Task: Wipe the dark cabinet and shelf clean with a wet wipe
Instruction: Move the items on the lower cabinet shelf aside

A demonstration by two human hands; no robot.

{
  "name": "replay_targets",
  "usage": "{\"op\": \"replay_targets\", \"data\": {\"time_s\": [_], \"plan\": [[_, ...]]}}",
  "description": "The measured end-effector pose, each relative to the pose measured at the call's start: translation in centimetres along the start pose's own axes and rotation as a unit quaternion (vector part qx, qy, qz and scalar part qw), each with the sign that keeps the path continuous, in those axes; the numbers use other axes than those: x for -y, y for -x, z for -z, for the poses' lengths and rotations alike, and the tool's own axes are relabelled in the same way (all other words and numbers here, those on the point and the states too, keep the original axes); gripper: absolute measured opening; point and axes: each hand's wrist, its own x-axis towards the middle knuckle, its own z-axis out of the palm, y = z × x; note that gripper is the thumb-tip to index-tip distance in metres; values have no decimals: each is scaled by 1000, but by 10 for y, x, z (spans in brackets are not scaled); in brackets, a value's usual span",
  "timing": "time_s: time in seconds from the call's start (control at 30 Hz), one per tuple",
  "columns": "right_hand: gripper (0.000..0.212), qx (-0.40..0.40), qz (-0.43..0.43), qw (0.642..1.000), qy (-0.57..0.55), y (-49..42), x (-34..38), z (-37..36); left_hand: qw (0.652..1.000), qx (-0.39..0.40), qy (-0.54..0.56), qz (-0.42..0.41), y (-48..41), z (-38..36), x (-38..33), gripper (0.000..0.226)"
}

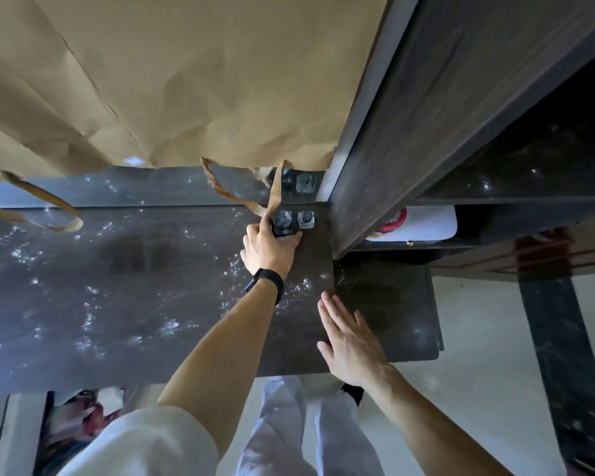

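You are looking down on a dark wood-grain desk (117, 286), glossy and flecked with pale dust and glare spots, its long axis running from 9 o'clock to 3 o'clock across the view. A large brown paper bag (186, 80) stands along its far edge, twisted paper handles (234, 197) drooping onto the desk. At 2 o'clock a dark cabinet (426, 125) panel rises upright, with a dark shelf (529, 201) running off toward 3 o'clock and a white object (423, 223) with red print tucked beneath it. Pale floor (488, 338) shows at 4 o'clock.

Your left hand (267, 247) (black wristband (267, 281) on it) reaches toward 12 o'clock and is closed around a small dark bottle (284, 225); a second small bottle (306, 219) stands just beside it, near the cabinet's foot. Your right hand (349, 341) is spread flat and wide, fingers pointing to 11 o'clock, holding nothing; whether it touches the desk you cannot tell. No wet wipe shows here.
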Motion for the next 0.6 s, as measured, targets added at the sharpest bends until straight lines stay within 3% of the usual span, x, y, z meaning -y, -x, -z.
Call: {"op": "replay_targets", "data": {"time_s": [0.07, 0.17, 0.27, 0.47, 0.6], "plan": [[67, -25, -11, 999, -34, -3, 5, 8, 1000, 7, 3, 11, 11, 10, 11, 73], [48, -136, -49, 979, -144, -22, 21, 36, 999, 11, 33, 24, 30, 30, 38, 73], [46, -208, -51, 951, -223, -64, 40, 68, 998, 0, 63, 27, 46, 54, 65, 74], [74, -172, -149, 959, -172, -153, 55, 107, 999, -28, 45, 3, 68, 87, 103, 70], [42, -129, -146, 979, -66, -170, 48, 108, 998, -44, 50, -20, 79, 95, 113, 75]]}}
